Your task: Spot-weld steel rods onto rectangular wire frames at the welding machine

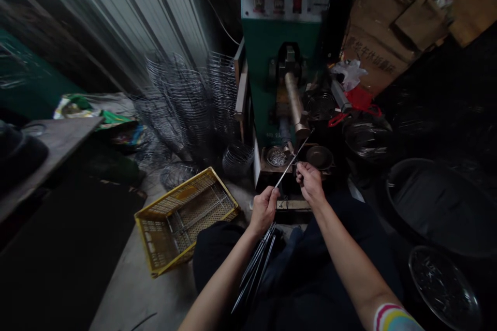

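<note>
The left hand is gripping a thin metal rod, fully closed around it; the rod is slanting upward near the upper electrode arm of the green spot welder. Before the welder, the right hand is bending inward; its hold cannot be determined.

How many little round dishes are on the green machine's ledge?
2. The left dish holds small shiny bits; the right dish is just beyond the right hand. Another might be hidden behind the hands.
</note>
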The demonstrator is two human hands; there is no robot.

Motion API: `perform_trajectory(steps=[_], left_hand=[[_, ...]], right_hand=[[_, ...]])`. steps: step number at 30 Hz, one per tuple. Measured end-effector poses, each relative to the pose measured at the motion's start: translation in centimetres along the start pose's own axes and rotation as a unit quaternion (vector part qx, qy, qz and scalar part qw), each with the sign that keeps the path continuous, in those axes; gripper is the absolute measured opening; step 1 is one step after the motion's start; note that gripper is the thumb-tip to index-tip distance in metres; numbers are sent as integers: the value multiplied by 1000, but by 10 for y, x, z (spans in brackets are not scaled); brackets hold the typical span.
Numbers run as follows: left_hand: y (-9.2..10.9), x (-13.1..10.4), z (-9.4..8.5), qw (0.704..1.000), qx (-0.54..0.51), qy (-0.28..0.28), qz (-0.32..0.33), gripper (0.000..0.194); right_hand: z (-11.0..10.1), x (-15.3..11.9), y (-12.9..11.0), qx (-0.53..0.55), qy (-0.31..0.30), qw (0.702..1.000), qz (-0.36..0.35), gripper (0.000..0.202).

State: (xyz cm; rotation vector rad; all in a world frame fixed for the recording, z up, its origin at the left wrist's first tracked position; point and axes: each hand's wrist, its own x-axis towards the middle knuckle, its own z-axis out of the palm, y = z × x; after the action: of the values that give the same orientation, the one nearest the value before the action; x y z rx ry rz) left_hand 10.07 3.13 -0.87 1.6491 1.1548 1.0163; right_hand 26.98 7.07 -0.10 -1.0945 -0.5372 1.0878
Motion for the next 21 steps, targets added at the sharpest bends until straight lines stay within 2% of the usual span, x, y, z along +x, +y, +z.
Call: perform_trajectory(steps=[21], left_hand=[[-1, 11, -1, 1000, 4, 1, 1, 32]], right_hand=[[2, 14, -3, 6, -21, 1000, 5, 31]])
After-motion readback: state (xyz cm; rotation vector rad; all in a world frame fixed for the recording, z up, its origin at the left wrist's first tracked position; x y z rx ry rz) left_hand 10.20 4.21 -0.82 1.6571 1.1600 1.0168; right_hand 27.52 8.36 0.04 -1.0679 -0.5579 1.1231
